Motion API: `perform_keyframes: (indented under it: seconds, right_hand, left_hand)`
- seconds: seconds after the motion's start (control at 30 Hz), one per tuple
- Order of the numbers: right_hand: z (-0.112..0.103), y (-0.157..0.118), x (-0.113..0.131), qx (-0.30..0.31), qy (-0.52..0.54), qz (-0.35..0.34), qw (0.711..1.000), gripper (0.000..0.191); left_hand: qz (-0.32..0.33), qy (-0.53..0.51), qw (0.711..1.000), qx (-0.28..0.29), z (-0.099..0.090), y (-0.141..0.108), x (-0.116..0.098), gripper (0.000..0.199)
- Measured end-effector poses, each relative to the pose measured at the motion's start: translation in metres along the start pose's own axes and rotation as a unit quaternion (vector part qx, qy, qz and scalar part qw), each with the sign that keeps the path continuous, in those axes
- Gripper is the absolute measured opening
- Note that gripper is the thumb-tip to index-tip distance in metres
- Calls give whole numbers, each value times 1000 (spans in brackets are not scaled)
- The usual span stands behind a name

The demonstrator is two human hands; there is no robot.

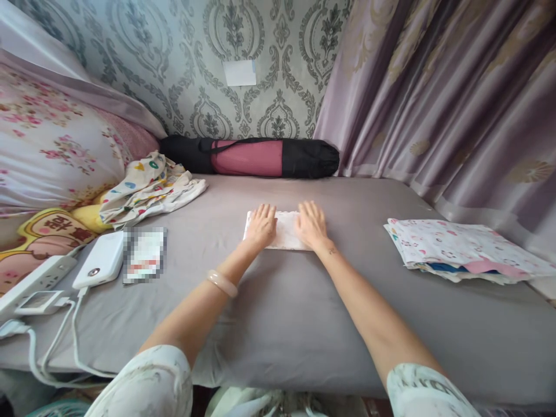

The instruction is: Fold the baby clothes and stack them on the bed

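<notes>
Pixelation is covering the packet [145, 255]; the picture's left edge is cutting off the power strip [41, 281].

Folded white cloth [285, 230] with faint pattern, lying flat on grey sheet [278, 324], under 2 hands

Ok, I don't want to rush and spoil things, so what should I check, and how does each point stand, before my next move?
1. Left hand and right hand both on the small pale cloth: ok.
2. That cloth lying flat where it shows between the hands: ok.
3. Its hidden layers free of creases: cannot tell.
4. White power bank apart from that cloth: ok.
5. Edges of the cloth stack on the right lined up: not ok, lower layers stick out.
6. Patterned cloth on the left smooth: not ok, crumpled.
</notes>
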State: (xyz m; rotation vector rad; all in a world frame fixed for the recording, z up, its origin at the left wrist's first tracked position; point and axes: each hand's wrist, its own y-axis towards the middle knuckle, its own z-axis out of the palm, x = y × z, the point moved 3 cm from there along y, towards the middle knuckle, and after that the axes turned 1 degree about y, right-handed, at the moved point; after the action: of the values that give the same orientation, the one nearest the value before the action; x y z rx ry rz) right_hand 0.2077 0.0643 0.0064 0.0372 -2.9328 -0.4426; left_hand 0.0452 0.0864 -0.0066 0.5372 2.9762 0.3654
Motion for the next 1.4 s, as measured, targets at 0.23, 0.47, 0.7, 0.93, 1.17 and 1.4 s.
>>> perform_keyframes:
  seconds: [0.23,0.47,0.7,0.93,1.17,1.4]
  right_hand:
    - [27,-5,27,108,13,-100,989,57]
    - [39,-8,23,139,7,-97,986,57]
    - [43,-6,23,145,7,-93,985,57]
    - [31,-9,19,84,11,-62,994,54]
    - [32,-14,11,92,3,-25,995,53]
    - [37,-14,12,106,-2,-23,994,53]
  left_hand:
    - [14,8,999,33,22,-5,-18,54]
    - [3,-5,998,70,26,-8,-15,54]
    - [-6,-3,997,77,27,-7,-15,54]
    - [-9,1,999,43,20,-9,-15,54]
    - [-15,-2,999,29,22,-11,-13,57]
    - [-28,-14,998,62,29,-8,-11,57]
